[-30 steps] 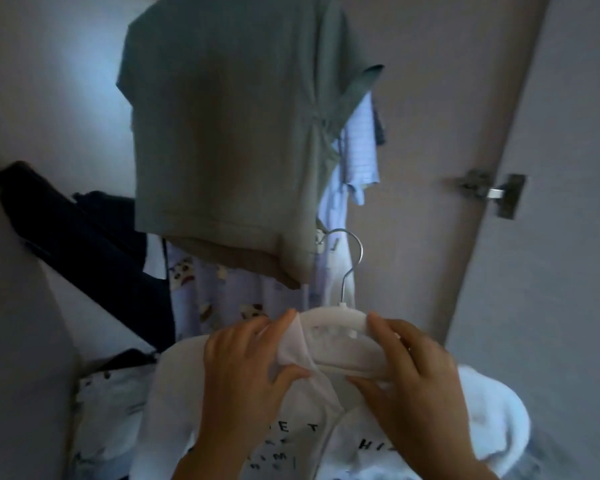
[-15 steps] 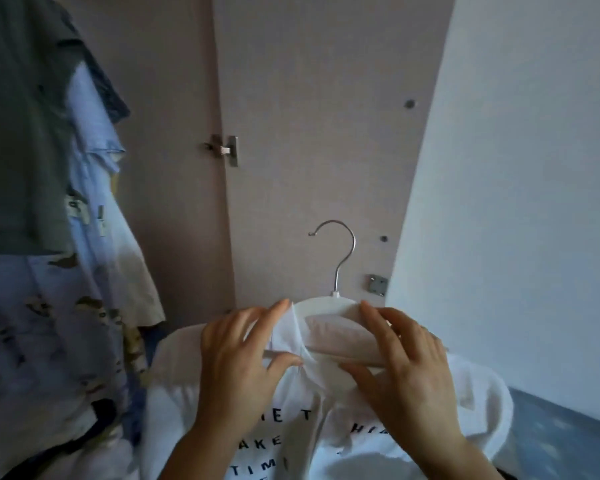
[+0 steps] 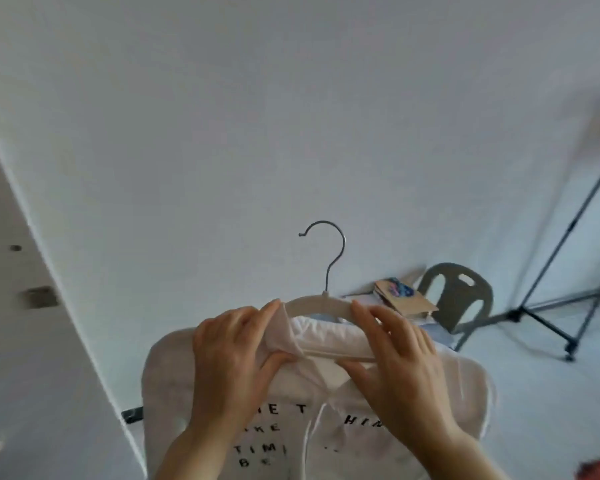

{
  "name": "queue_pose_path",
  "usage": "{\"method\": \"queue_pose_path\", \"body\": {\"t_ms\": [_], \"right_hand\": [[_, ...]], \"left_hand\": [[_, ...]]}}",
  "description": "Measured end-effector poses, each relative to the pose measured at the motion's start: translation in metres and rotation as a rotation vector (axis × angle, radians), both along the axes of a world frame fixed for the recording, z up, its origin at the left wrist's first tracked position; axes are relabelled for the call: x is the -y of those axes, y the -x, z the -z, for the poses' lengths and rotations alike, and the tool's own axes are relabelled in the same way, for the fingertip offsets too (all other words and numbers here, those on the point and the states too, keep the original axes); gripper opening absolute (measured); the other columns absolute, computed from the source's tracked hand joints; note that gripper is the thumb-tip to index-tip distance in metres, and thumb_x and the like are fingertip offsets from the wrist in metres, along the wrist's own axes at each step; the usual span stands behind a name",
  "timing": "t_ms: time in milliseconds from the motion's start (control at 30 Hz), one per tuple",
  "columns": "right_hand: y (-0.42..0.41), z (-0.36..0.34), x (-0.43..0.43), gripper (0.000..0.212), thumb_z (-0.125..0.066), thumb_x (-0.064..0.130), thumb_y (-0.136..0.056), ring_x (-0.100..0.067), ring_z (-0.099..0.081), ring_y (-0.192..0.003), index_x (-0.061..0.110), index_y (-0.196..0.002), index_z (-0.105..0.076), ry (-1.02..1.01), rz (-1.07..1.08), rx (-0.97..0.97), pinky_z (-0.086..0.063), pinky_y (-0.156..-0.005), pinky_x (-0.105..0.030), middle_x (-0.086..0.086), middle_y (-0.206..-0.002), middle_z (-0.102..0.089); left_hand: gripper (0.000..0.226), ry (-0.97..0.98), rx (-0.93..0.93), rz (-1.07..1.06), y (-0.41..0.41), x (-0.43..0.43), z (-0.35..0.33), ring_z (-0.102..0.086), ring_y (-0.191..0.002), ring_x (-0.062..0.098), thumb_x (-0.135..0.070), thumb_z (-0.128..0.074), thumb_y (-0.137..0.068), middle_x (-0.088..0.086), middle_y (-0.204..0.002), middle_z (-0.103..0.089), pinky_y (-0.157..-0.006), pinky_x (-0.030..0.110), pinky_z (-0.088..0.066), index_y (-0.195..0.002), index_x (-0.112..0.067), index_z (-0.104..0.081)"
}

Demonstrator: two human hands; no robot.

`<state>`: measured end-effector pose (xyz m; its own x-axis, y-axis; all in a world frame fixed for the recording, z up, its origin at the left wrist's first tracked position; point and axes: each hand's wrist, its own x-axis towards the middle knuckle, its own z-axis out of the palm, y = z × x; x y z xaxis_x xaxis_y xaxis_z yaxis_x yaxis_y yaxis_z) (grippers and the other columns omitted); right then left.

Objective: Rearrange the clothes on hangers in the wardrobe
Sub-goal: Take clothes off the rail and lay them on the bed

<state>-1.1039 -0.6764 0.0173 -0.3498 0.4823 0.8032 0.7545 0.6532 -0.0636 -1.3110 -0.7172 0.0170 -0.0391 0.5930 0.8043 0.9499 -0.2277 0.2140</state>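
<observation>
White shirt (image 3: 174, 393) on its hanger (image 3: 321, 304), held up before a plain wall, hook (image 3: 333, 251) free, wardrobe door (image 3: 21, 323) at far left. Left hand (image 3: 232, 358) pinching collar (image 3: 284, 336) against the hanger, fingers over, thumb under; right hand (image 3: 399, 355) curled round the other arm the same way. Better to keep both grips level and the hook upright — stops any sliding. No wardrobe interior in view — contents unknown.

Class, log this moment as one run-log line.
left hand pinches white shirt collar | right hand grips hanger | shirt on hanger | hook free
</observation>
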Motion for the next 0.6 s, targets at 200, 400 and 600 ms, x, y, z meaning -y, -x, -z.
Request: {"method": "queue_pose_path", "body": {"t_ms": [200,400,600], "right_hand": [[-0.128,0.005,0.033,0.086,-0.084,0.042,-0.054,-0.013,-0.047,-0.091,0.018,-0.127,-0.045,-0.010,0.413,-0.009,-0.043,-0.080,-0.026,0.003,-0.114,-0.045],[-0.244,0.021,0.096,0.086,-0.085,0.040,-0.055,-0.015,-0.049,-0.096,0.016,-0.127,-0.046,-0.020,0.792,0.006,-0.047,-0.084,-0.033,0.000,-0.113,-0.053],[-0.357,0.037,0.157,0.089,-0.086,0.041,-0.053,-0.016,-0.048,-0.098,0.015,-0.128,-0.045,-0.001,1.037,0.013,-0.048,-0.084,-0.035,-0.003,-0.114,-0.056]], "left_hand": [[0.087,-0.024,-0.063,0.391,-0.131,-0.057,0.010,-0.048,-0.094,0.018,-0.037,-0.090,-0.043,0.006,-0.095,-0.065,-0.084,0.034,-0.032,-0.118,-0.019,-0.050],[0.059,-0.005,-0.023,0.767,-0.274,-0.057,0.026,-0.047,-0.098,0.019,-0.049,-0.057,-0.074,0.006,-0.101,-0.064,-0.087,0.034,-0.030,-0.123,-0.018,-0.047],[0.079,0.071,-0.043,0.976,-0.419,-0.032,0.039,-0.048,-0.093,0.018,-0.037,-0.085,-0.056,0.006,-0.097,-0.063,-0.085,0.040,-0.036,-0.122,-0.021,-0.045]]}}
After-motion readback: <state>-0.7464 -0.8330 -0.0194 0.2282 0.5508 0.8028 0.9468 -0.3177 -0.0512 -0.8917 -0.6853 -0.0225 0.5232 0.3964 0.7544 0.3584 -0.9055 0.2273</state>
